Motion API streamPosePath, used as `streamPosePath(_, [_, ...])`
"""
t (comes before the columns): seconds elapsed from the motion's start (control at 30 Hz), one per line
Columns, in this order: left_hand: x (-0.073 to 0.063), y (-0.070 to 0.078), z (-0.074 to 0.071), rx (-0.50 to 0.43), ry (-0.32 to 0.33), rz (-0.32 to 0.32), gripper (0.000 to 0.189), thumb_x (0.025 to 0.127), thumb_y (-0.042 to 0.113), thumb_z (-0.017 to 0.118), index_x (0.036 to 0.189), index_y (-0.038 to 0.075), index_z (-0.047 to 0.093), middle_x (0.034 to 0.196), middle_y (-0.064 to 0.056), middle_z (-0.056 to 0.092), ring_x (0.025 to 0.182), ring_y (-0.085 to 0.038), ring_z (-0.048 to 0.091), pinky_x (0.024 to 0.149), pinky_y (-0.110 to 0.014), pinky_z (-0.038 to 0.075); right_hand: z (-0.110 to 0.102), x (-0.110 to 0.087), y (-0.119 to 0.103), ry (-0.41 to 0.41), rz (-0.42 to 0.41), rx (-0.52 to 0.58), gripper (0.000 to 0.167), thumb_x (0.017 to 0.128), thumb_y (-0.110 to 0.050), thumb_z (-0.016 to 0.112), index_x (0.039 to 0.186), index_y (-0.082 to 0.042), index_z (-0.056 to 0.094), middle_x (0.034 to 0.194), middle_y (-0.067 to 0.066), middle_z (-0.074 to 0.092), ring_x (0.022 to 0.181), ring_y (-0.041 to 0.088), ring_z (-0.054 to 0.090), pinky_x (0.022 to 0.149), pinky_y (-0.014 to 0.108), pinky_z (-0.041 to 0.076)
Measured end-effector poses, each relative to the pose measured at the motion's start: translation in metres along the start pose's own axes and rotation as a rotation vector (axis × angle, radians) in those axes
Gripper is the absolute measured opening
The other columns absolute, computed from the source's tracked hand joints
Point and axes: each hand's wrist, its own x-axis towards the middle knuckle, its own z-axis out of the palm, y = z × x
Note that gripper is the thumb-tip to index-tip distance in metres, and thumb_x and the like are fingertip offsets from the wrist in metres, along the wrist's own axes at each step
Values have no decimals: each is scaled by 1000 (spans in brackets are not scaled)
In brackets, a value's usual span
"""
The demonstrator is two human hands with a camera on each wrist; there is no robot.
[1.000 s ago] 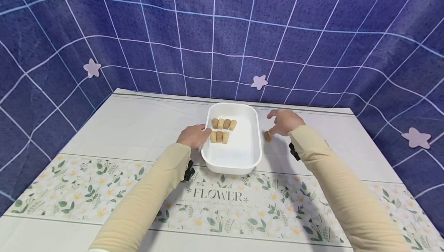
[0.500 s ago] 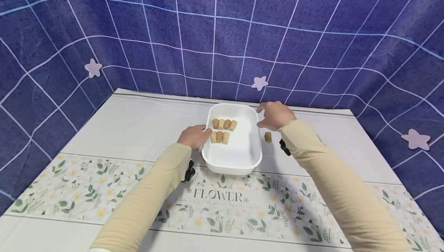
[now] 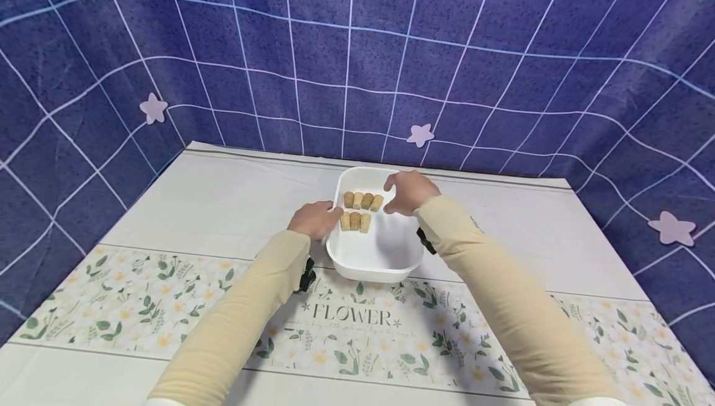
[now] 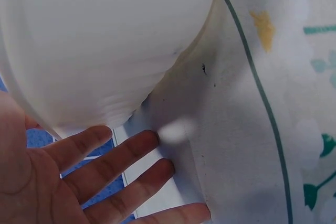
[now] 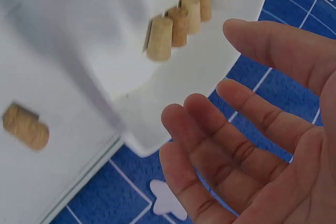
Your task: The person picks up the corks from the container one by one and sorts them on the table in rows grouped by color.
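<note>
A white plastic tray (image 3: pixel 370 274) holds two rows of cork stoppers: several in the far row (image 3: pixel 358 200) and three in the near row (image 3: pixel 355 221). At its left rim, my left hand (image 3: pixel 314 220) hooks the thumb over the edge, while the left wrist view shows the index fingertip (image 4: pixel 102 134) against the outer wall and the other fingers spread. Over the tray's far right part hovers my right hand (image 3: pixel 410 193), fingers apart and nothing between them, just right of the far row. One loose cork (image 5: pixel 25 127) lies outside the tray in the right wrist view; my right arm hides it in the head view.
A white table cover (image 3: pixel 246 189) with a printed flower band (image 3: pixel 167 306) lies under everything. Behind the table and along its sides hangs a blue curtain (image 3: pixel 313 58) with a line grid and stars.
My right hand has left the loose cork on the table and moved left, across the tray's right rim, to over its inside. The left hand stays at the left rim.
</note>
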Motion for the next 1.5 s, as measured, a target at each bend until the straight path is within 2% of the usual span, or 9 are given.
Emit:
streamPosePath(0.23, [-1, -1, 0, -2, -4, -4, 59, 107, 38, 31, 154, 4, 42, 149, -22, 50, 136, -42, 47, 112, -52, 37, 14, 12, -13, -37, -7, 27, 51, 81, -20, 80, 130, -10, 68, 134, 15, 64, 118, 31, 61, 95, 43, 51])
streamPosePath(0.5, [-2, 1, -1, 8, 4, 4, 58, 106, 37, 31, 152, 4, 46, 146, -21, 54, 133, -41, 51, 110, -52, 39, 19, 7, -24, -126, 40, 41, 54, 86, -18, 77, 137, -8, 62, 137, 12, 62, 116, 28, 61, 98, 39, 49])
streamPosePath(0.67, [-1, 2, -1, 10, 3, 5, 59, 106, 38, 31, 152, 5, 46, 147, -21, 53, 134, -41, 50, 111, -52, 38, 25, 9, -24, -137, 39, 51, 54, 85, -18, 78, 136, -7, 63, 136, 13, 62, 114, 27, 61, 98, 38, 49])
streamPosePath(0.93, [-2, 1, -1, 0, -15, -14, 59, 107, 38, 31, 154, 5, 43, 149, -20, 51, 136, -42, 48, 112, -53, 37, 43, 25, -20, -167, 58, 60, 57, 82, -19, 82, 135, -8, 64, 137, 10, 63, 116, 26, 60, 101, 39, 47])
streamPosePath(1.13, [-2, 2, -1, 24, -5, 2, 58, 107, 37, 31, 153, 4, 44, 149, -21, 51, 136, -42, 47, 112, -52, 37, 54, 29, -20, -161, 66, 59, 58, 82, -17, 82, 137, -10, 64, 137, 9, 63, 119, 27, 60, 102, 41, 48])
streamPosePath(1.3, [-1, 3, 0, 33, -7, -3, 58, 107, 38, 32, 154, 5, 43, 151, -20, 49, 138, -42, 46, 113, -52, 36, 58, 27, -21, -139, 67, 39, 57, 81, -17, 82, 134, -11, 65, 131, 9, 66, 112, 26, 62, 96, 40, 50])
streamPosePath(1.5, [-1, 1, -1, 32, 0, -3, 58, 107, 38, 32, 153, 5, 44, 150, -20, 50, 137, -42, 46, 113, -52, 36, 57, 26, -26, -127, 58, 29, 58, 80, -14, 83, 135, -12, 65, 131, 7, 67, 109, 25, 63, 95, 40, 50])
